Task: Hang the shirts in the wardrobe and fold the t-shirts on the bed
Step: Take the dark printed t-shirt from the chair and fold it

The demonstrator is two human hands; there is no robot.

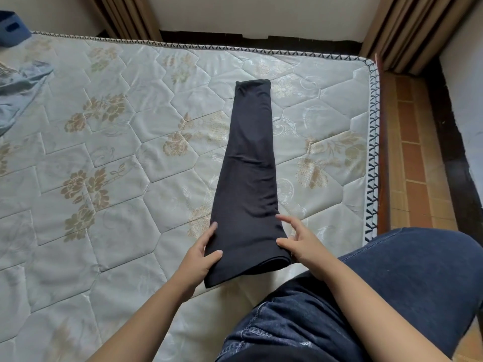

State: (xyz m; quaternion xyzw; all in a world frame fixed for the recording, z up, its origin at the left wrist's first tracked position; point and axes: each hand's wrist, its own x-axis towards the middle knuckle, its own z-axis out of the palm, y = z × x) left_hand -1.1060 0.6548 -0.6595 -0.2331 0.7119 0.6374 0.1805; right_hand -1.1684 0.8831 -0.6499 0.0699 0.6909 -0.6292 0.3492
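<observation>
A black t-shirt (248,163) lies on the quilted mattress (104,152), folded into a long narrow strip running away from me. My left hand (201,254) grips the strip's near left corner, thumb on top and fingers along its edge. My right hand (298,241) holds the near right corner, thumb pressed on the cloth, fingers partly spread above it. The near end of the strip is slightly raised off the mattress.
A light blue garment (18,92) lies crumpled at the mattress's left edge, and a dark blue object (11,27) sits at the far left corner. My knee in dark jeans (392,283) rests on the mattress's right edge. Brown curtains (407,30) hang beyond; tiled floor (415,163) runs right.
</observation>
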